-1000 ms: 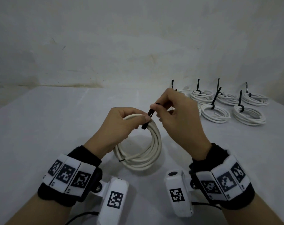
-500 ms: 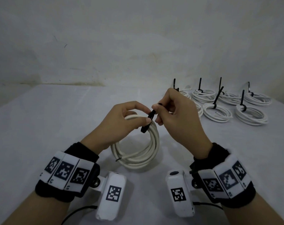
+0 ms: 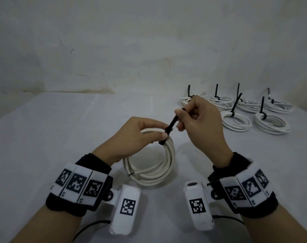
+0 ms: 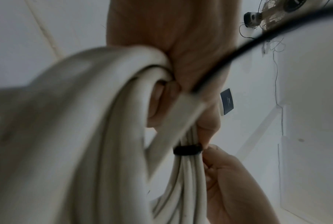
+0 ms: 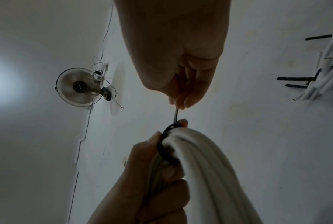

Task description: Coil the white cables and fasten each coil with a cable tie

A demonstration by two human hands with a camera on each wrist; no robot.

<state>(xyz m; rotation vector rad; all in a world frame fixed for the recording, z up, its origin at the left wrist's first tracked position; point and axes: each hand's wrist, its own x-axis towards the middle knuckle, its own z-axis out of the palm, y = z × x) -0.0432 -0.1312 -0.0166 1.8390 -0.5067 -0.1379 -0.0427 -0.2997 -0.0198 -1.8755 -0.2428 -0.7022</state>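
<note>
Coil sits banded by the cable tie — left hand grips it, right hand pinches the tail; cinching remains — six tied coils lie finished.

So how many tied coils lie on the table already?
6 tied coils: four in the back row, two in front; the right hand may hide another.

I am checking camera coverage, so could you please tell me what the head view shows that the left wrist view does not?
Only the head view shows the finished coils on the table. Only the left wrist view shows the wall fan. Both show the left hand holding the white coil while the right hand pulls the black cable tie.
</note>
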